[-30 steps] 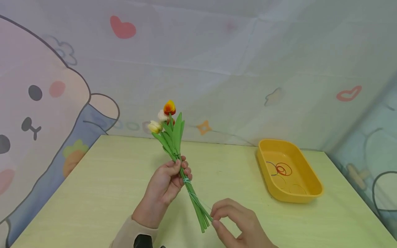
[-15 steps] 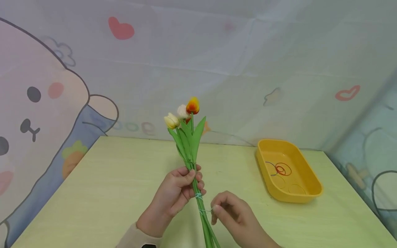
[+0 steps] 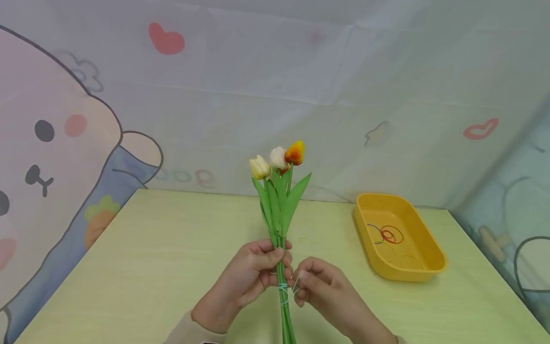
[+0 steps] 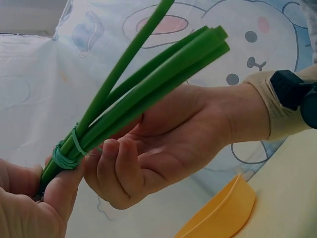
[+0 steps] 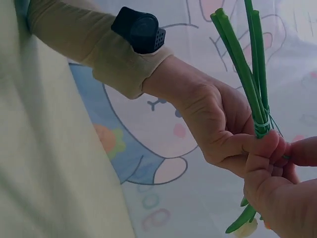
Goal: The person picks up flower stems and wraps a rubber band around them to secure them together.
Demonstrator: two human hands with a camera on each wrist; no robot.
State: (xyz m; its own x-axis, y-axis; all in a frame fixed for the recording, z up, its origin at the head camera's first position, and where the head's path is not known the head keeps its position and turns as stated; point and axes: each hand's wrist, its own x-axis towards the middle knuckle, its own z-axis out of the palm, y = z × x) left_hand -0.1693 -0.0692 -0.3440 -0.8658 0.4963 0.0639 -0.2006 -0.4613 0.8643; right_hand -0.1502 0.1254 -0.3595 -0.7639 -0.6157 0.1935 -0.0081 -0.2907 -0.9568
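Upright in front of me stands a small bunch of artificial tulips (image 3: 275, 200), with pale heads and an orange-yellow one. My left hand (image 3: 247, 274) grips the green stems (image 4: 143, 84) just below the leaves, thumb across the front. Under that grip a teal rubber band (image 3: 282, 287) is wound round the stems, also visible in the left wrist view. On the right, my right hand (image 3: 328, 294) pinches a thin loop of this band, drawn out sideways from the stems. The right wrist view shows the two hands close together at the band (image 5: 262, 125); some fingertips are hidden.
At the right of the pale table (image 3: 172, 248) sits a yellow tray (image 3: 404, 275) holding several loose rubber bands, including red ones (image 3: 388, 234). Behind the table hangs a printed cloth (image 3: 266, 71) with a cartoon animal and hearts.
The bunch has moved right and turned from leaning left to nearly upright in my left hand. My right hand has gone from the stem ends up beside the wound band, pulling its loop along.
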